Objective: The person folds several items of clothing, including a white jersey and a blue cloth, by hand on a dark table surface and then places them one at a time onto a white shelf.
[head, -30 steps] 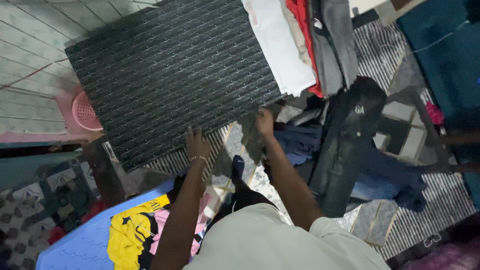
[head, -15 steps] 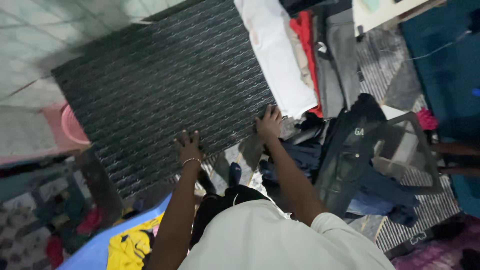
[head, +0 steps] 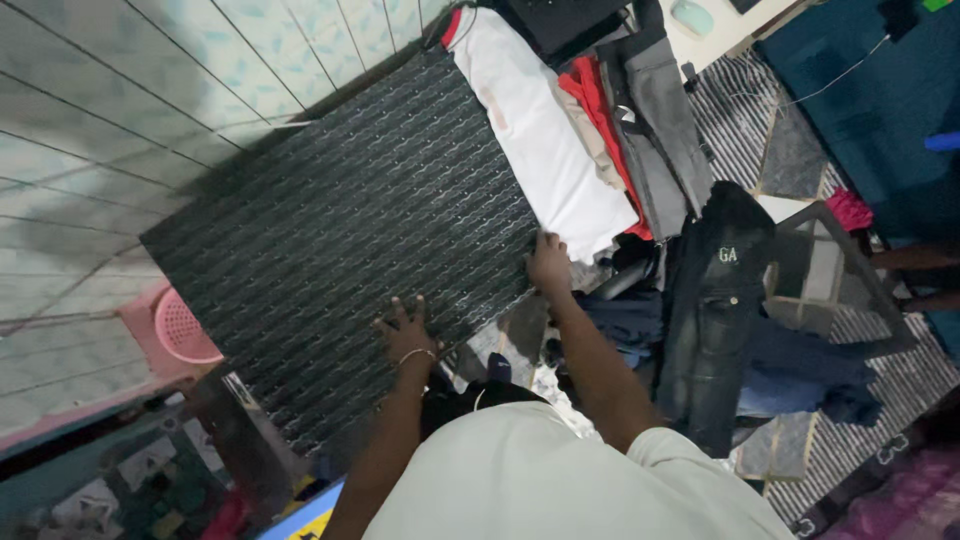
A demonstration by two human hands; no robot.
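A large dark ribbed mat (head: 340, 240) covers a raised flat surface in front of me. My left hand (head: 408, 330), with a thin bracelet at the wrist, lies flat with fingers spread on the mat's near edge. My right hand (head: 549, 265) rests on the mat's near right corner, beside a folded white cloth (head: 545, 140). Neither hand holds anything. Next to the white cloth lie a red garment (head: 600, 105) and a grey garment (head: 660, 110).
Dark jeans (head: 715, 310) hang over a pile of blue clothes on the patterned floor at the right. A pink basket (head: 185, 330) sits at the left by the tiled wall (head: 90, 120). A blue surface (head: 870, 90) lies at upper right.
The view has shifted, so the mat sits lower and farther right in frame. Both hands have slid along the mat's near edge and still lie on it. The blue tub has nearly left view.
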